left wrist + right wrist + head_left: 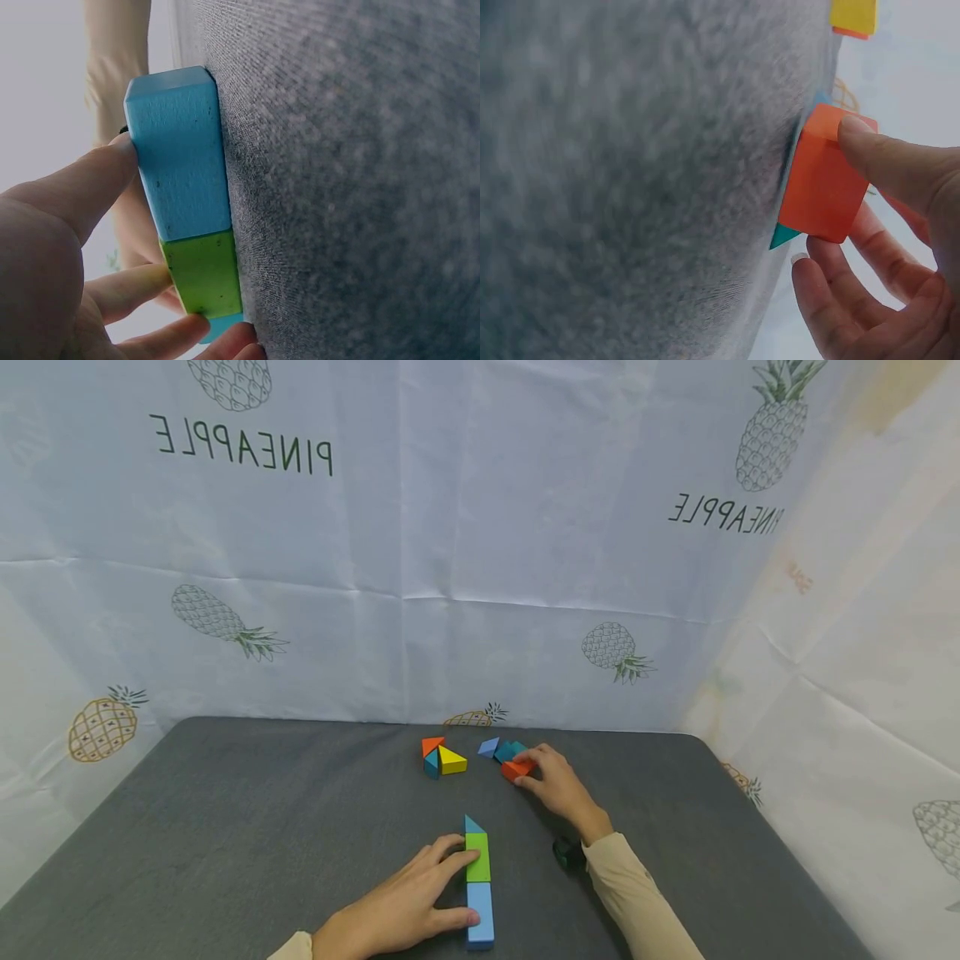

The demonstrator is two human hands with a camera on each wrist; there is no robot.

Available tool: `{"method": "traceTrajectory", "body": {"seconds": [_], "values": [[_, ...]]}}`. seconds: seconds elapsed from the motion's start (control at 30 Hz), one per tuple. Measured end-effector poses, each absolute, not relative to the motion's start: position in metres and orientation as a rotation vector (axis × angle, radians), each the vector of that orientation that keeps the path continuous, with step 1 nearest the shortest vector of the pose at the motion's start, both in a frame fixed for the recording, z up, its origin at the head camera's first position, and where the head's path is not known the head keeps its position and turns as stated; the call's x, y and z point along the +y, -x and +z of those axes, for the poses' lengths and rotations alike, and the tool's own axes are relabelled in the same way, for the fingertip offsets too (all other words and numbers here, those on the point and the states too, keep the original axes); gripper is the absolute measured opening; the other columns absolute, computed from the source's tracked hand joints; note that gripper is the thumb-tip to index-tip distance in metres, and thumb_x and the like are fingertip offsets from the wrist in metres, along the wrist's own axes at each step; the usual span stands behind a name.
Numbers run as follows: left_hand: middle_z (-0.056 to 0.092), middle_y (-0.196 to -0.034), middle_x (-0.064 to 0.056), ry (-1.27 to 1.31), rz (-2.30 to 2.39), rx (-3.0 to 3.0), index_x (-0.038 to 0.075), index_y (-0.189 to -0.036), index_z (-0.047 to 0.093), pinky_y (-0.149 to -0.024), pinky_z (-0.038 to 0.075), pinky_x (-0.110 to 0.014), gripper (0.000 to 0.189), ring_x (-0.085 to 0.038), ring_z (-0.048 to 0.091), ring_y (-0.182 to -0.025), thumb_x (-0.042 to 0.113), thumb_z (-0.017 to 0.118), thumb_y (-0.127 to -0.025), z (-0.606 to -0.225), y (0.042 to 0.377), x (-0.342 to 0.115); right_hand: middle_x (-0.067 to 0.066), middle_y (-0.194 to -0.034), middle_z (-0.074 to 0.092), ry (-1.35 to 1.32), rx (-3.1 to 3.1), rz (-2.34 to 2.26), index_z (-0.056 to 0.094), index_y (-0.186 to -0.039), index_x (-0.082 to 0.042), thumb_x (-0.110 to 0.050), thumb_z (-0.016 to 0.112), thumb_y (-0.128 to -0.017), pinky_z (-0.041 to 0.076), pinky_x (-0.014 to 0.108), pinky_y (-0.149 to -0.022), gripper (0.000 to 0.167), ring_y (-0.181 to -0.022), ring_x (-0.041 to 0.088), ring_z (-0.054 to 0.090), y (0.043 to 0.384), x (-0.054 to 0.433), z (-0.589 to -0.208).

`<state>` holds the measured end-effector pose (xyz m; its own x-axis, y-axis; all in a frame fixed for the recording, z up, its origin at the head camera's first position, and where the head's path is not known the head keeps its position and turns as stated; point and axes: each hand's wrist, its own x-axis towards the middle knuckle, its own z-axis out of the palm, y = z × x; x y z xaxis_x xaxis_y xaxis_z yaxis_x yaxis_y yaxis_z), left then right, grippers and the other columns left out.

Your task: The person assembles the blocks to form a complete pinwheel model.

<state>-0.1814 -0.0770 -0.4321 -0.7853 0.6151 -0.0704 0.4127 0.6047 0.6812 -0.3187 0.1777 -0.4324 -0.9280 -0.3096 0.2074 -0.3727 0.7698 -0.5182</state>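
Note:
In the head view, a light blue block point(482, 935), a green block point(481, 864) and a blue triangular block point(472, 826) lie end to end in a row. My left hand point(401, 897) rests along the row's left side, its thumb on the light blue block and its fingers at the green one. Farther off, my right hand point(555, 783) pinches an orange block point(823, 180) between thumb and fingers. Beside that block are teal blocks point(504, 752), partly hidden by the hand and the orange block, and a periwinkle blue block point(488, 747).
Left of those blocks stand a yellow triangular block point(452, 762), an orange triangular block point(431, 744) and a blue triangular block point(431, 763) close together. A dark object point(566, 853) sits by the right wrist. Pineapple-printed cloth point(510, 527) hangs behind the grey table point(225, 827).

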Motion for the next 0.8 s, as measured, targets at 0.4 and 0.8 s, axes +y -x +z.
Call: {"method": "traceTrajectory", "body": {"seconds": [0.4, 0.8], "values": [[0.037, -0.153, -0.011, -0.832, 0.95, 2.551, 0.021, -0.149, 0.044, -0.101, 0.046, -0.055, 0.074, -0.033, 0.044, -0.134, 0.062, 0.06, -0.09, -0.432, 0.181, -0.077, 0.006, -0.107, 0.063, -0.57, -2.844, 0.931, 0.071, -0.116, -0.009, -0.013, 0.076, -0.086, 0.051, 0.043, -0.088, 0.03, -0.098, 0.022, 0.06, 0.298, 0.168, -0.429], [0.037, -0.153, -0.009, -0.84, 0.934, 2.568, 0.021, -0.149, 0.045, -0.1, 0.047, -0.054, 0.074, -0.031, 0.045, -0.134, 0.064, 0.058, -0.09, -0.432, 0.181, -0.076, 0.005, -0.108, 0.063, -0.681, -2.853, 0.88, 0.07, -0.116, -0.011, -0.016, 0.076, -0.087, 0.05, 0.041, -0.084, 0.03, -0.098, 0.022, 0.061, 0.286, 0.166, -0.423]]}}
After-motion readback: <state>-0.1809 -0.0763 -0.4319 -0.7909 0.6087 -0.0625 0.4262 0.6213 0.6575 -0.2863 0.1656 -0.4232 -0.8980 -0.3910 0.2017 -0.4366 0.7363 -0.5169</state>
